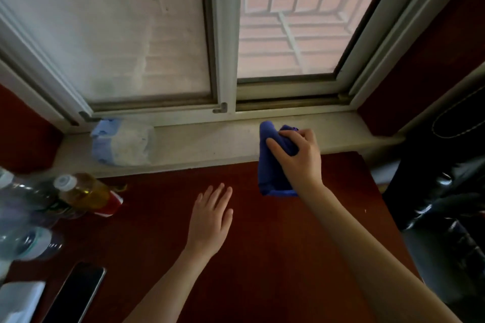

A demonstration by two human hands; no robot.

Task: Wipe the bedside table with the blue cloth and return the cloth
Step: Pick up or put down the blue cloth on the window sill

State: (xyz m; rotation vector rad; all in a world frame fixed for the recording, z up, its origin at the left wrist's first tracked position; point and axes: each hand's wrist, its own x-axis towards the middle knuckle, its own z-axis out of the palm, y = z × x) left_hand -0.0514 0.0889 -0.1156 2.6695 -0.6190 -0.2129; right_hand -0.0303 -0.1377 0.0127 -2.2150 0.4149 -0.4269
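Landmark: window sill, pale stone, running under the sliding window.
Right hand: my right hand is at the sill's front edge, fingers clenched around the blue cloth.
Blue cloth: bunched in my grip; its upper end is over the sill, its lower end hangs down in front of the sill, over the bedside table.
Left hand: my left hand is below the sill, over the dark red tabletop, palm down, fingers released and spread, holding nothing. Contact with the wood: cannot tell.
On the sill, far left end: a blurred white and blue package.
Below the sill's left end: bottles, one with yellow liquid, blurred.
Furthest from the sill, lower left: a black phone lying flat.
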